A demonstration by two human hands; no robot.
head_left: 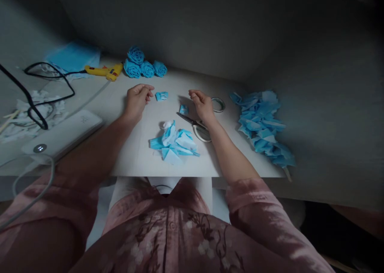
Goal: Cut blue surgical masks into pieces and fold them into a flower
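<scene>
My left hand (pixel 138 100) hovers over the table with loosely bent fingers apart and nothing visible in them. Just right of it lies a small folded piece of blue crepe paper (pixel 162 96). My right hand (pixel 203 105) is half curled, thumb and forefinger slightly apart, with no object showing between them. A second small blue paper piece (pixel 184 109) rests below its fingertips. Scissors (pixel 193 123) lie under the right wrist, blades pointing left and handles partly covered. Closer to me sits a loose heap of blue paper petals (pixel 174 143).
Several rolled blue paper roses (pixel 141 63) stand at the back beside a yellow glue gun (pixel 105 71). A tape roll (pixel 218 104) and a long ruffled blue paper bundle (pixel 262 127) are on the right. To the left are a white device (pixel 64 137), black cable (pixel 33 105) and paper scraps.
</scene>
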